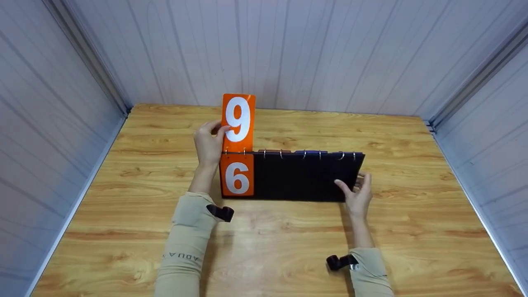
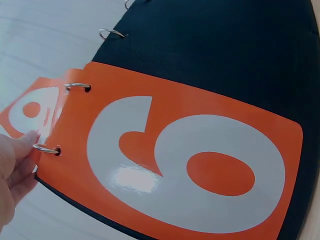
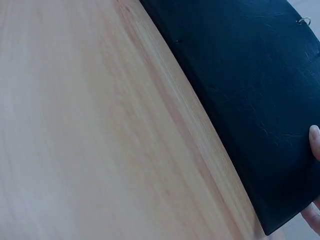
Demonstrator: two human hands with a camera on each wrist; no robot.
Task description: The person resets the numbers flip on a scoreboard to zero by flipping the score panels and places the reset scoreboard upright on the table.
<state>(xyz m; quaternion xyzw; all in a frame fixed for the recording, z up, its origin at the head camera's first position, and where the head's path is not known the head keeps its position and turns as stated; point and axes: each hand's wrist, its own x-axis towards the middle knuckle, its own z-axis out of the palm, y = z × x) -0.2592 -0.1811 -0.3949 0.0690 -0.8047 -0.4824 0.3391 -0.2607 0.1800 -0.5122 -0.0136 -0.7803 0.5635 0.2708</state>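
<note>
A black flip scoreboard (image 1: 297, 177) stands on the wooden table, metal rings along its top edge. At its left end an orange number card with a white 6 (image 1: 237, 175) hangs against the front; this card (image 2: 220, 170) fills much of the left wrist view. Above the rings, another orange card, showing 9 (image 1: 238, 119), is raised upright. My left hand (image 1: 209, 142) pinches this raised card at its left edge, between thumb and fingers. My right hand (image 1: 358, 196) grips the scoreboard's right edge, thumb on the black front and the other fingers partly hidden behind.
The wooden table (image 1: 280, 247) extends around the scoreboard. Pale panel walls rise at the back (image 1: 264, 53), left and right. Edges of reddish and blue cards (image 1: 311, 152) show behind the board's top. Black devices (image 1: 220, 212) are strapped at both wrists.
</note>
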